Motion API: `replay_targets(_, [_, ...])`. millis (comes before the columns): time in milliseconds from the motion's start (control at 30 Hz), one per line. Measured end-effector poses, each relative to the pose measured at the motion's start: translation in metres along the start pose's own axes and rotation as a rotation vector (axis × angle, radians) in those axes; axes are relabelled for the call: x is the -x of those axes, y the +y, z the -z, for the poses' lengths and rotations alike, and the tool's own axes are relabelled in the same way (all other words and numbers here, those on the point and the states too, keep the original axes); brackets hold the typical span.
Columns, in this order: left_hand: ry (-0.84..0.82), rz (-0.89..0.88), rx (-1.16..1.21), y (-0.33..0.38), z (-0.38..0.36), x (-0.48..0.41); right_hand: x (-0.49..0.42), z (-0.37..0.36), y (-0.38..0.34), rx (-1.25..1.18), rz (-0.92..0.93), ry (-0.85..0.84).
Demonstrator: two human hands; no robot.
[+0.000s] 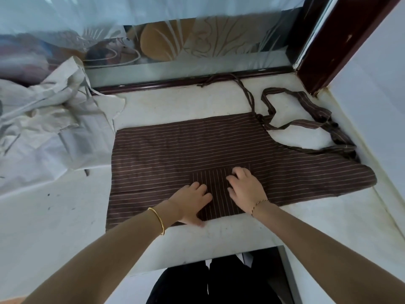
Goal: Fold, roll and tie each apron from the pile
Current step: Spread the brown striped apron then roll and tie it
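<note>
**Pressing the striped apron flat before the fold**

Heaped at the far left of the white tabletop [65,216], the pile of pale aprons [43,119] waits with its ties trailing loose, set aside so the middle stays free for working. Spread across that middle lies the brown pinstriped apron [175,148], laid sideways with its near edge close to the tabletop's front edge, probably so it can be folded or rolled away from the person.

On it, the left hand [192,202] rests palm down at the near hem, thumb hooked over the edge; its grip is open and flat, holding nothing, seemingly pinning the cloth. Just beside it, the right hand [245,187] lies on the patch pocket [217,194], fingers slightly curled, likewise empty, apparently smoothing the fabric.

Farther right, the neck loop [306,123] and the waist ties [247,93] sprawl toward the dark window frame [328,51], left outside the body, likely because they are needed last for tying.
</note>
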State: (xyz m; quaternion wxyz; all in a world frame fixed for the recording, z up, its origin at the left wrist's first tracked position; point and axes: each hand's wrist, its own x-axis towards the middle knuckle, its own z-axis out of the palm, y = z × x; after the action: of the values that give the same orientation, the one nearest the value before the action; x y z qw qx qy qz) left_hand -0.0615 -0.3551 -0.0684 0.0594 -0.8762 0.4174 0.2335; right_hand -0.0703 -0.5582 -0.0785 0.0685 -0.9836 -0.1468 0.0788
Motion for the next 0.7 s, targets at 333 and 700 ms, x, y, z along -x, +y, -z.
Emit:
replay_targets(333, [0.058,0.078,0.169,-0.001,0.014,0.009,0.024,-0.003,0.000,0.151,0.058,-0.260])
replay_targets(700, [-0.417,0.539,0.105,-0.023,0.013,0.040,-0.005,0.035,0.012,0.221,-0.107,-0.433])
